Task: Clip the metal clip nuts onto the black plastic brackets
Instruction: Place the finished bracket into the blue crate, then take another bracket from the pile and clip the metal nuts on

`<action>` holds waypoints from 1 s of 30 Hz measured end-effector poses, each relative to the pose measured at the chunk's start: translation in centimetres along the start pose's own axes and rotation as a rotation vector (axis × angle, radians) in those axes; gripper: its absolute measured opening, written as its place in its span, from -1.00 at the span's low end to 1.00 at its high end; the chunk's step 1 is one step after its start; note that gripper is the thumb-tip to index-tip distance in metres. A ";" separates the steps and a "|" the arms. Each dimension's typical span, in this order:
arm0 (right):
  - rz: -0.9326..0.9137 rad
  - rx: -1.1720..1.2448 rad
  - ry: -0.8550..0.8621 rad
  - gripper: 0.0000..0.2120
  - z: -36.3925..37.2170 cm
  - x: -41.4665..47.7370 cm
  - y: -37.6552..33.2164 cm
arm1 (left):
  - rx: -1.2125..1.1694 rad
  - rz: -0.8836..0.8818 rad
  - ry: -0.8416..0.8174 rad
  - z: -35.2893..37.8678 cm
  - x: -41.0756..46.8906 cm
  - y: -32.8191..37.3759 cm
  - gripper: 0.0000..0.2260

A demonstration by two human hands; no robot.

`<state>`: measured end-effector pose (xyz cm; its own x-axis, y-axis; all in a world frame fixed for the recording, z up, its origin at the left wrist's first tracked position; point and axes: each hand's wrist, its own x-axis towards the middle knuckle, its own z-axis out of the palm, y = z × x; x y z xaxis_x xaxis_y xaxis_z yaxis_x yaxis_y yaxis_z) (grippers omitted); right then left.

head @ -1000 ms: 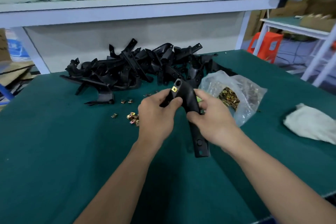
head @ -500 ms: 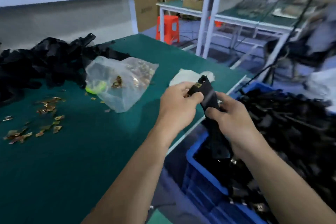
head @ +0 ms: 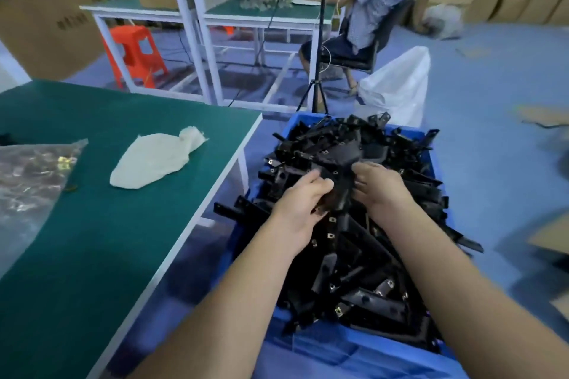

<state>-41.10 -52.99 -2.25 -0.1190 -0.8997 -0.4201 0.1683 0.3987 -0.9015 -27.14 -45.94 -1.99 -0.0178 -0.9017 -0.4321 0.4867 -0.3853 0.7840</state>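
I hold one black plastic bracket (head: 340,194) between both hands, low over a blue bin (head: 308,344). My left hand (head: 303,197) grips its left side with curled fingers. On its right side, the fingers of my right hand (head: 378,188) curl round it. The bin is heaped with several black brackets (head: 363,271), many showing a metal clip nut at one end. On the green table (head: 92,240) at the far left lies a clear plastic bag (head: 27,169) with brass-coloured clip nuts (head: 63,161) inside.
A white cloth (head: 154,160) lies on the table near its right edge. Beyond the bin stand a tripod (head: 317,92), a white sack (head: 397,86) and an orange stool (head: 135,52). A person (head: 369,3) sits at a far workbench. Cardboard boxes line the walls.
My view and both hands have swung right, from the table to the bin. The bracket with its clip nut has travelled with them and now sits low on the heap.
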 end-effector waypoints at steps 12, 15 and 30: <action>-0.030 -0.307 0.279 -0.79 4.6 -3.7 7.3 | 0.134 -0.043 0.228 -1.5 -0.6 -2.5 -0.71; -0.025 -0.167 0.144 -0.97 7.2 -6.4 7.9 | 0.293 0.144 0.332 -2.8 -1.9 -1.8 -0.66; -0.500 -0.098 -0.501 -0.68 29.7 -23.1 2.6 | 0.981 0.899 1.003 -18.0 -20.2 15.5 -0.82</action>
<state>-8.82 -36.42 8.20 0.3094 -0.9429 0.1232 0.1193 -0.0900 -0.9888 -3.47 -30.20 10.85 0.6648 -0.5634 0.4905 -0.6730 -0.1669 0.7205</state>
